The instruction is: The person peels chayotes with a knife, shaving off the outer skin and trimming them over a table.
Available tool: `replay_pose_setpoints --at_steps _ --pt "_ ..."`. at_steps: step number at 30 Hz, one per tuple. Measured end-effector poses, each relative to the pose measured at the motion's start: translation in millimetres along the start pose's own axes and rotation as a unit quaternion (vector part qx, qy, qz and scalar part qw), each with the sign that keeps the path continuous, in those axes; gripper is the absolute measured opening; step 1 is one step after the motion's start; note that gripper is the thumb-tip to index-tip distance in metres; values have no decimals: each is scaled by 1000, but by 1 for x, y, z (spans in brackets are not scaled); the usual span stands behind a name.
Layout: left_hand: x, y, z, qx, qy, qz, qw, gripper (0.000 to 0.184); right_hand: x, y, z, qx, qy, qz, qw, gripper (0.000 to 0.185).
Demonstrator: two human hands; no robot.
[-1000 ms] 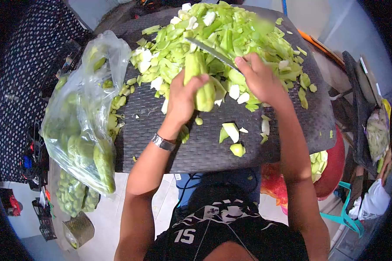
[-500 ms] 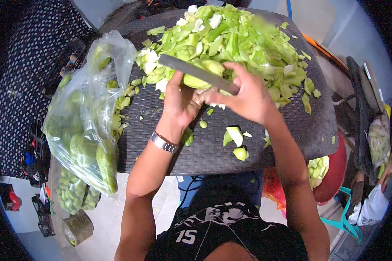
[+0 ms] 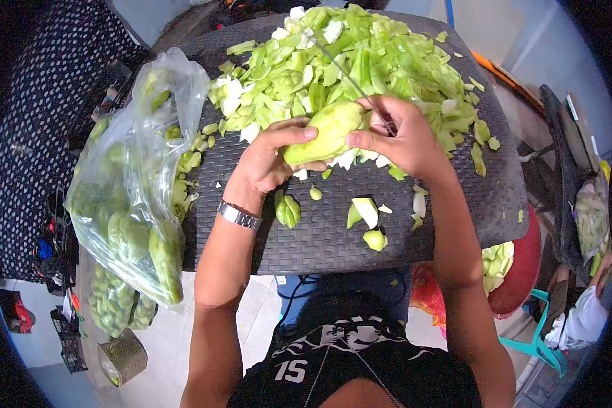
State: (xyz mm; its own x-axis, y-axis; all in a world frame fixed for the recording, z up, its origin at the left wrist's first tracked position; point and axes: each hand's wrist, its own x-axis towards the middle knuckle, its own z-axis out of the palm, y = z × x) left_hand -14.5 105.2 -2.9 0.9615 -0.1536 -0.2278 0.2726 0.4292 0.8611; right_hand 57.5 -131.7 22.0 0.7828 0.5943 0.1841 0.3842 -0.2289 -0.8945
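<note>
My left hand (image 3: 270, 156), closed around its lower left end, holds a pale green chayote (image 3: 328, 132) above the table. In my right hand (image 3: 408, 136) is a knife (image 3: 350, 79), seen nearly edge-on, its blade pointing up and left over the peelings. My right thumb and fingers also touch the upper right end of the chayote. Behind both hands spreads a large heap of green peelings (image 3: 367, 61) with some white pieces. Several small cut pieces (image 3: 366, 212) lie on the dark woven table (image 3: 306, 248) in front of me.
A clear plastic bag (image 3: 126, 197) of chayotes hangs over the table's left edge, with small green pieces beside it. Below right, a red tub (image 3: 523, 272) holds pale cut pieces, near a turquoise plastic frame (image 3: 540, 340). Another person's arm (image 3: 602, 272) shows at far right.
The knife has turned from broadside across the chayote to nearly edge-on, further right. My left hand has shifted slightly left and down, and the chayote is now in plain view.
</note>
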Motion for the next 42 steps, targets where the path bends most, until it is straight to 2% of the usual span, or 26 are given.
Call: replay_pose_setpoints --at_steps 3,6,7,8,10,11,17,21,23,29,37,41,42 --pt "3 -2 5 39 -77 10 996 47 -1 -15 1 -60 -8 2 998 53" --pt "3 -9 21 -16 -4 -9 1000 49 0 1 24 -41 100 -84 991 50" --pt "5 -16 25 -19 29 -8 999 53 -5 -4 23 -91 75 -59 991 74" --pt "12 -24 12 -26 -3 1 1000 56 -8 -5 25 -145 79 -83 983 83" --pt "12 -26 33 3 109 33 994 67 -10 -7 29 -252 83 -135 955 100" --pt "16 -32 20 17 77 39 996 70 -10 -4 30 -275 71 -146 948 114" --pt "20 -45 21 13 107 95 990 72 -15 -17 35 -319 42 -97 942 102" --pt "14 -41 21 75 120 91 986 66 -12 -8 36 -285 60 -137 947 100" --pt "7 -35 36 81 162 98 979 57 -9 -3 36 -285 76 -149 944 102" --pt "1 -31 48 109 184 99 972 53 -6 3 33 -294 126 -178 930 84" --pt "0 -32 48 174 189 110 960 49 -5 0 24 -191 77 -138 969 67" --pt "4 -39 41 198 174 107 959 49 -6 -8 21 -114 38 -70 990 60" --pt "5 -38 41 194 178 107 959 50 -5 -7 24 -137 60 -84 985 58"
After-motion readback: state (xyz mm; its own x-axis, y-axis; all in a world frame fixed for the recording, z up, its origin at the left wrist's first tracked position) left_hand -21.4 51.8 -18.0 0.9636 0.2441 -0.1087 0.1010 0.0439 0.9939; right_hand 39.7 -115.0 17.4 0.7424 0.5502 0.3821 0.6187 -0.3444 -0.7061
